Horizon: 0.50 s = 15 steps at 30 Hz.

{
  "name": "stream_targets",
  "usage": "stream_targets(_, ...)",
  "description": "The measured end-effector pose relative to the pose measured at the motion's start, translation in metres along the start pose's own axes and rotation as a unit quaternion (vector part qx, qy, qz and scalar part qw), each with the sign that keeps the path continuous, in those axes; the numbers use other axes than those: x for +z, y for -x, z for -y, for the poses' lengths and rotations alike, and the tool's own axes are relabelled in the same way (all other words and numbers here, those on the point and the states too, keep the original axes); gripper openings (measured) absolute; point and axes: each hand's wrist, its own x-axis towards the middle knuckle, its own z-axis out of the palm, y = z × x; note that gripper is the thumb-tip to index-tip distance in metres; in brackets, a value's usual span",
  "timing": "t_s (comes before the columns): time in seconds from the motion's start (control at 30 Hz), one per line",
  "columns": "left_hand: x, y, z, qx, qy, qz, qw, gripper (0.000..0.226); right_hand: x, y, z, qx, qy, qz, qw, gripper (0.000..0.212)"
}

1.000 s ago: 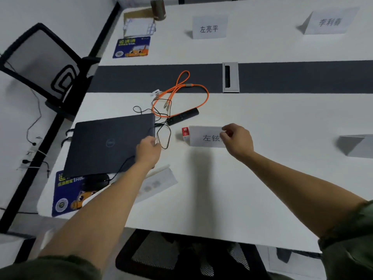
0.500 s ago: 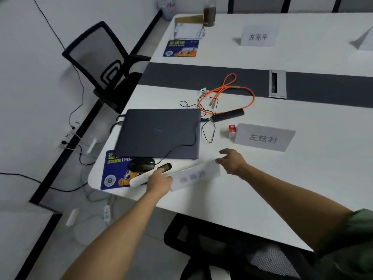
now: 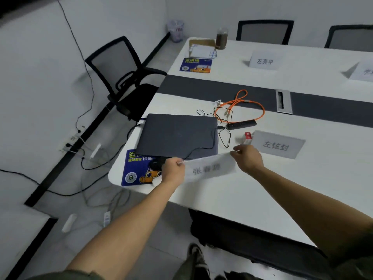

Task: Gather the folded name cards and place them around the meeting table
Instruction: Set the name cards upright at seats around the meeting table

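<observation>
Head view: the left hand (image 3: 173, 171) and the right hand (image 3: 247, 158) hold a white folded paper name card (image 3: 210, 168) stretched between them. It is just in front of the closed dark grey laptop (image 3: 177, 136), near the corner of the white meeting worktop (image 3: 252, 203). The left fingers (image 3: 179, 162) are curled and pinch the card's left end. The right thumb and forefinger pinch its upper right corner, with the other fingers loosely bent. The print on it is blurred, and I cannot tell whether its lower edge rests on the worktop or hangs just above it.

Three more cards already stand in place. A grey-white tented card printed 左铉封 (image 3: 279, 145) sits just beside the right hand, on the near side of the dark grey centre strip (image 3: 201, 87). Across that strip, a white tented card printed 左亮平 (image 3: 264, 60) stands before a grey-backed chair (image 3: 264, 32). A third white tented card (image 3: 363, 72) is cut off by the right edge of the picture.

By my reckoning the task is well under way but not finished. The held card has no standing place yet, and the spot beneath it is crowded by the laptop, a blue printed mouse mat (image 3: 137, 170) and a coil of orange cable (image 3: 240, 110). It probably belongs at this corner, or at the end where the black mesh chair (image 3: 119, 71) stands. How many cards are left to gather lies outside the frame.
</observation>
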Motion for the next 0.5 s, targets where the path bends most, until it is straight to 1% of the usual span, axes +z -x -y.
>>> stream_targets(0.1,-0.035,0.007,0.004,0.005,0.03,-0.057,0.998,0.024,-0.004,0.009,0.036,-0.036,-0.022,-0.006,0.999,0.038)
stream_targets(0.2,-0.08,0.016,0.014,0.027,0.013,-0.118,0.993,0.023,0.005,0.022,0.072,-0.084,-0.053,0.01,0.995,0.026)
stream_targets(0.3,-0.132,0.027,0.035,0.009,0.007,-0.167,0.986,0.023,0.03,0.046,0.112,-0.121,-0.069,0.031,0.99,0.021)
stream_targets(0.37,-0.165,0.03,0.05,0.005,0.0,-0.183,0.983,0.023,0.052,0.061,0.135,-0.133,-0.084,0.045,0.986,0.021)
stream_targets(0.5,-0.223,0.018,0.078,0.032,-0.036,-0.201,0.978,0.021,0.091,0.071,0.184,-0.151,-0.088,0.06,0.983,0.017)
